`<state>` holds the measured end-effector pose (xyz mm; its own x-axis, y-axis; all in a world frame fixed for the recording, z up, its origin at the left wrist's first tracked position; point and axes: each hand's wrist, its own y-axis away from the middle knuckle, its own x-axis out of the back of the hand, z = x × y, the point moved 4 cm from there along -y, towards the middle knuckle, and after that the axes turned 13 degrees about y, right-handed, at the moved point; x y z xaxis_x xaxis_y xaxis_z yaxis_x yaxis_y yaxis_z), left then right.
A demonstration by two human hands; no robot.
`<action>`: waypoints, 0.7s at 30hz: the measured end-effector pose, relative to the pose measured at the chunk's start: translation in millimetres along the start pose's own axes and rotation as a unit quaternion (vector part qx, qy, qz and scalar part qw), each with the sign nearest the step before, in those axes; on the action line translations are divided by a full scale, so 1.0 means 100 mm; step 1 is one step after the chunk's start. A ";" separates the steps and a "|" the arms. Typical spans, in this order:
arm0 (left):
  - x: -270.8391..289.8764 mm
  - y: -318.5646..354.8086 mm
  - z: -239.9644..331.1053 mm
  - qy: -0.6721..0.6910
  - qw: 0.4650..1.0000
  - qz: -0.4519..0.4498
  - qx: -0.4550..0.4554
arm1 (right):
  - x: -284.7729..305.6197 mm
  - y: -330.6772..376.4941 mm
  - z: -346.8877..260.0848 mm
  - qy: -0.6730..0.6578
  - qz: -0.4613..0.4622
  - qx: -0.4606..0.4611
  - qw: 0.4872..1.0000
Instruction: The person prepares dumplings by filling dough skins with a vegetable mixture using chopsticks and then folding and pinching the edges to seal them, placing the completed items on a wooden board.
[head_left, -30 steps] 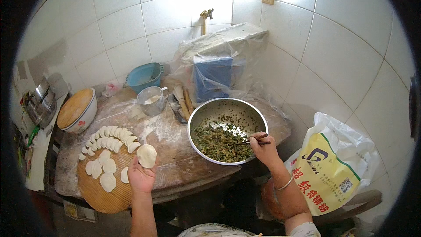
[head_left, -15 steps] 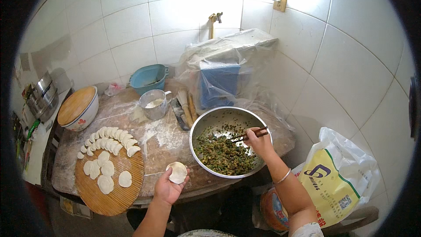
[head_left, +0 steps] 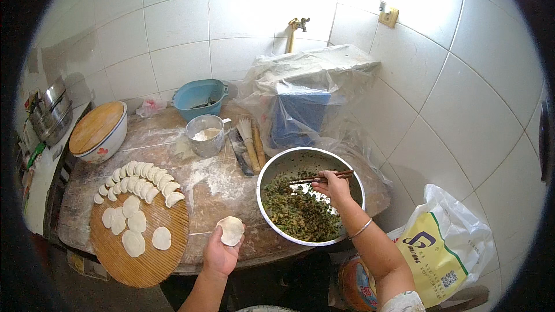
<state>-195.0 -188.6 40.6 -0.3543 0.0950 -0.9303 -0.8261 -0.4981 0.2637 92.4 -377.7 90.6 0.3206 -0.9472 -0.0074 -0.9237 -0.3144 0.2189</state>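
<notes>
Dough wrapper, a thin, round, pale one [head_left: 233, 231], sat up on the fingers of the left hand [head_left: 221, 259], just off the near edge of the table and left of the big metal bowl. That hand's grip was loose and half curled, thumb at one edge and fingers under and round the other, more cradling than pinching. I'd bet the wrapper was really light, floppy and easy to tear or stretch, maybe a bit tacky where there's no flour, so I'd support it flat from below and only touch the rim.

The right hand [head_left: 334, 188] had its grip closed round a pair of dark, slim chopsticks [head_left: 345, 174], tips pointing left inside the wide, round, silvery bowl [head_left: 300, 241]. Couldn't tell if they had any of the chopped green-brown filling [head_left: 295, 211] between them. That stuff looked moist and crumbly, so probably better scooped in small clumps.

Further left, a round, ribbed, tan board [head_left: 141, 274] had more flat pale dough rounds [head_left: 133, 244] on it, with curved rows of folded white dumplings [head_left: 144, 186] at its far side. Behind all that on the floury, brown table [head_left: 199, 214] were a see-through mug with a handle [head_left: 205, 148] and a blue plastic basin [head_left: 186, 99].
</notes>
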 end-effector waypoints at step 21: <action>0.16 0.09 0.10 0.012 1.000 0.029 -0.002 | -0.19 0.24 -0.16 0.081 -0.014 0.089 0.993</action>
<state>-212.5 -182.7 30.8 -0.3901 0.0447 -0.9197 -0.8028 -0.5056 0.3159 67.7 -366.5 111.3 0.3638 -0.9194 0.1499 -0.9314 -0.3612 0.0450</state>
